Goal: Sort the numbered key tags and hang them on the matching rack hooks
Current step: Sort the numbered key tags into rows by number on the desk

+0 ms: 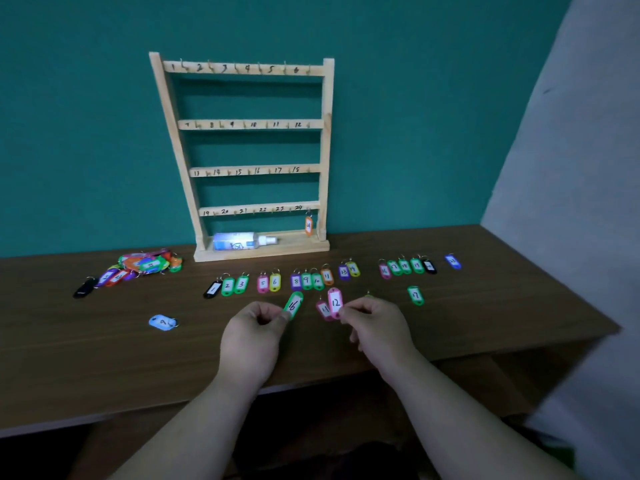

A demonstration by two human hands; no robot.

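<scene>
Pale wooden key rack (242,161): 1; rails 4, w/ 6 numbered hooks ea. Orange plastic tag hung on rack (308,226): 1. Clear plastic bottle, white cap (242,241): 1. Row of coloured plastic tags (306,280) on brown wooden table (104,358): 17. Loose single tags (162,322) off the row: 4, poss. 1 more half hidden. Held: 2, green "16" tag (293,305), pink "12" tag (335,302). Hands: 2, left hand (252,336), right hand (377,329). Heap of mixed tags (149,263): can't count.

Rack (252,124): pale bare wood, matt; small metal hooks (210,65). Table (104,341) under rack: dark wood-grain, slight sheen. Key tags (275,282) before rack: glossy coloured plastic, white paper inserts, metal rings (325,266). Bottle (235,241) on rack's base: clear smooth plastic.
</scene>
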